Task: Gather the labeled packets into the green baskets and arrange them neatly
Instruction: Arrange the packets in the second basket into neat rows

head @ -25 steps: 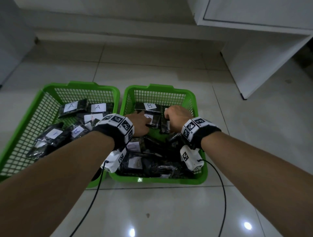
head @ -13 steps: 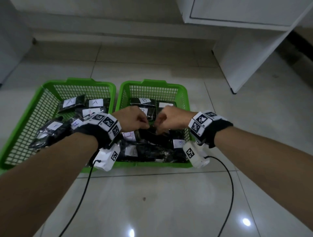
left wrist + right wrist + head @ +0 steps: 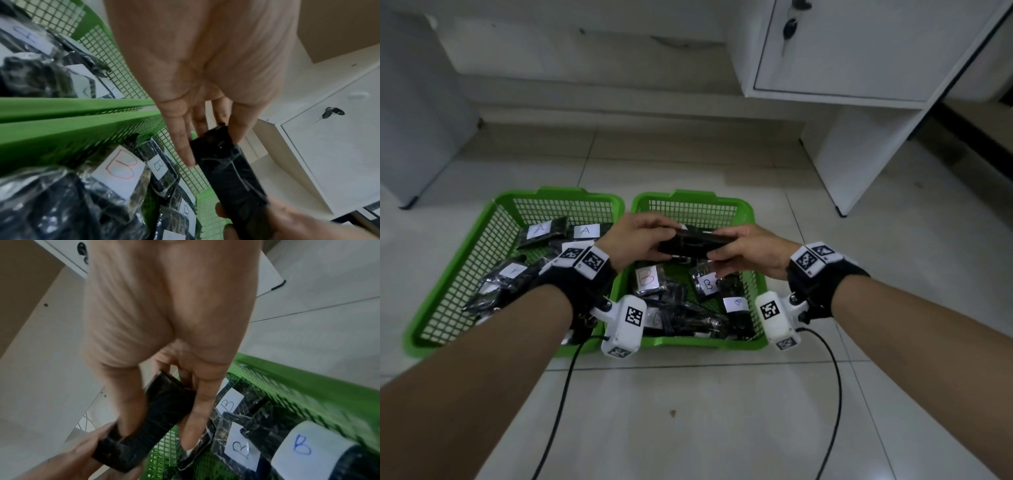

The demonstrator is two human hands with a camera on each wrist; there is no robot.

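Both hands hold one black packet (image 3: 693,245) level in the air above the right green basket (image 3: 753,216). My left hand (image 3: 645,236) grips its left end (image 3: 213,146) between thumb and fingers; my right hand (image 3: 739,246) grips its right end (image 3: 164,407). No label shows on this packet. Below it lie several black packets with white labels marked B (image 3: 708,284), (image 3: 121,165), (image 3: 239,446). The left green basket (image 3: 496,212) holds several packets marked A (image 3: 585,230).
The two baskets stand side by side on a pale tiled floor (image 3: 688,411). A white cabinet (image 3: 859,54) with a key in its door rises at the back right, a grey unit (image 3: 417,113) at the back left. Black cables (image 3: 835,383) trail from both wrist cameras.
Both hands have lifted out of the right basket, raising a black packet between them. The head view has tilted up, showing more of the cabinet.
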